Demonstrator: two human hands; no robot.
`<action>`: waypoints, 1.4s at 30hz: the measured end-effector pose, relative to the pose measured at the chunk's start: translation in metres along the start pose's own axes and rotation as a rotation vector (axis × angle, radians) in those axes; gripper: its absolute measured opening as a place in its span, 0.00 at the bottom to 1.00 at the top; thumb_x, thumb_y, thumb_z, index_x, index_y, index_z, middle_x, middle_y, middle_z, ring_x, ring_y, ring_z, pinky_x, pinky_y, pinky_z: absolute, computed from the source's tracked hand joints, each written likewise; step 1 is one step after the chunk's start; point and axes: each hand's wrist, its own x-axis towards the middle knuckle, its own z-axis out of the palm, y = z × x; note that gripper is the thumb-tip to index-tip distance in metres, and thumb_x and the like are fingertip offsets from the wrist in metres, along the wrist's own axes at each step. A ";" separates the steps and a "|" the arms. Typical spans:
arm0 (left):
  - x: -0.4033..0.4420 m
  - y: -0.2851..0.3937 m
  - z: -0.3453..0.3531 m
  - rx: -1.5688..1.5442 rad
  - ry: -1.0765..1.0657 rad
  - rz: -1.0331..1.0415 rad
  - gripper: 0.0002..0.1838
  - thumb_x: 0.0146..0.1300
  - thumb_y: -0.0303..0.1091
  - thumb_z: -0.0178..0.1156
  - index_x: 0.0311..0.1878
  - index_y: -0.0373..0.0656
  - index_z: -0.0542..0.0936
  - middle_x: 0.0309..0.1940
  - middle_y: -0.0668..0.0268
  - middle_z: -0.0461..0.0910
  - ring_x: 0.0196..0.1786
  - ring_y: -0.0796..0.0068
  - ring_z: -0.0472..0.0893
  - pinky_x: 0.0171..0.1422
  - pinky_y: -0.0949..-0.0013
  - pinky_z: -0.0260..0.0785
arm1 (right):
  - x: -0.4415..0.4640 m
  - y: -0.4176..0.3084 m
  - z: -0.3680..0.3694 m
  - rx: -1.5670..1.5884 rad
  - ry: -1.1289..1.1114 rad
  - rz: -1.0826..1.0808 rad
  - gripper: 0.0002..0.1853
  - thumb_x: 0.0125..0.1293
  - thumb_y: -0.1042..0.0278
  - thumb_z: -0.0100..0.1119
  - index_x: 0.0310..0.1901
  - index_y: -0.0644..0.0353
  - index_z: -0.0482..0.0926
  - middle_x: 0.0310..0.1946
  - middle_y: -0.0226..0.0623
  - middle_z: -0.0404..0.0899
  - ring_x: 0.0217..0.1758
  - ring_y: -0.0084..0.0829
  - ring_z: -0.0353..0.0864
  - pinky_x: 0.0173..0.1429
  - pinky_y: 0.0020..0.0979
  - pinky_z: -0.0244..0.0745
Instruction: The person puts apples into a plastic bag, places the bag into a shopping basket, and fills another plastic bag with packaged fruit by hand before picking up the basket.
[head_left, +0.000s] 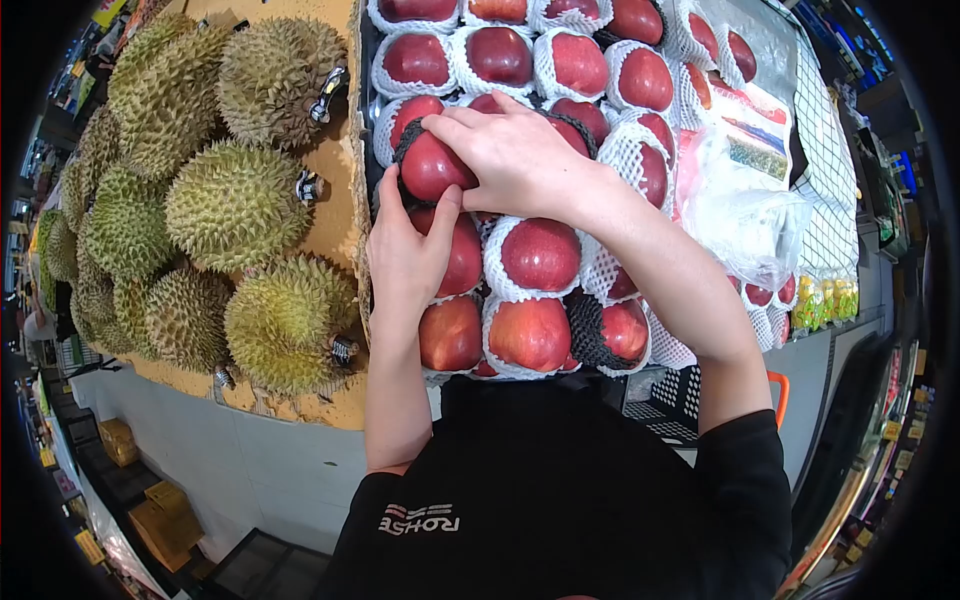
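Observation:
Both my hands are around a red apple (436, 168) with a black foam net at its upper edge. My right hand (515, 155) lies over the apple's top and right side with bent fingers. My left hand (408, 250) grips it from below, its thumb and index finger against the skin. Part of the apple is hidden by my fingers. Close by are more red apples in white foam nets, such as one apple (541, 254) just below my right wrist. Another apple (625, 330) sits half in a black net near my body.
Several spiky durians (238, 205) are piled on a brown board (335, 165) at the left. Clear plastic bags (745, 205) and a printed sheet (755, 130) lie right of the apples. Small yellow packets (825, 300) stand at the far right, and a black crate (665, 405) is below the edge.

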 end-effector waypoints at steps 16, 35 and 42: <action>-0.010 0.001 0.009 0.062 0.193 0.210 0.36 0.62 0.45 0.66 0.65 0.28 0.69 0.59 0.39 0.74 0.63 0.46 0.75 0.68 0.56 0.64 | -0.020 0.007 0.003 -0.016 0.084 -0.031 0.42 0.49 0.61 0.74 0.66 0.62 0.66 0.54 0.42 0.78 0.56 0.40 0.81 0.72 0.61 0.56; -0.105 0.043 0.025 -0.427 0.058 0.561 0.20 0.73 0.26 0.45 0.65 0.25 0.67 0.61 0.43 0.73 0.62 0.51 0.76 0.69 0.53 0.68 | -0.219 -0.065 0.003 0.605 0.791 0.220 0.20 0.61 0.61 0.67 0.53 0.61 0.80 0.44 0.39 0.84 0.51 0.37 0.83 0.63 0.41 0.73; -0.157 0.045 0.052 -0.635 -0.646 0.640 0.25 0.71 0.41 0.56 0.58 0.24 0.72 0.48 0.41 0.80 0.45 0.54 0.84 0.55 0.58 0.76 | -0.318 -0.075 0.046 0.618 0.903 0.621 0.13 0.60 0.72 0.67 0.47 0.62 0.83 0.35 0.40 0.85 0.36 0.36 0.86 0.40 0.33 0.80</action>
